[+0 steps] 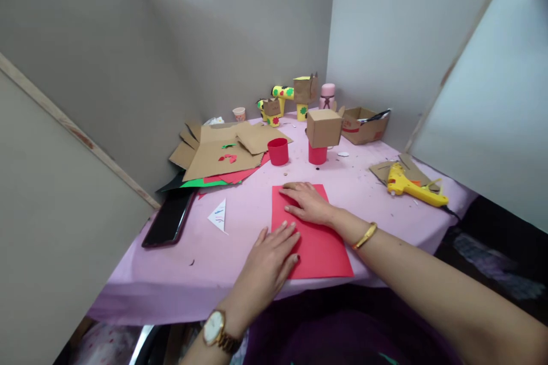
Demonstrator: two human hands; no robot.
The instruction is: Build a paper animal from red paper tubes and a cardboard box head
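A red sheet of paper [323, 248] lies flat near the table's front edge. My left hand [274, 251] rests on its left edge, fingers stretched out and a little apart. Higher up on the same sheet my right hand [309, 203] lies with its fingers extended to the left. Neither hand grips anything. To the left of the sheet is a small white paper triangle [218, 217] with marks on it. Beyond the sheet stand a red cup [278, 152] and a cardboard box [324, 129] set on top of another red cup-like piece [317, 154].
A yellow glue gun [415, 187] lies on cardboard at the right. At the left are a phone [169, 217] and stacked cardboard sheets [214, 154] with coloured paper. Spotted yellow figures [302, 111], a pink bottle [327, 96] and an open carton [362, 130] stand at the back.
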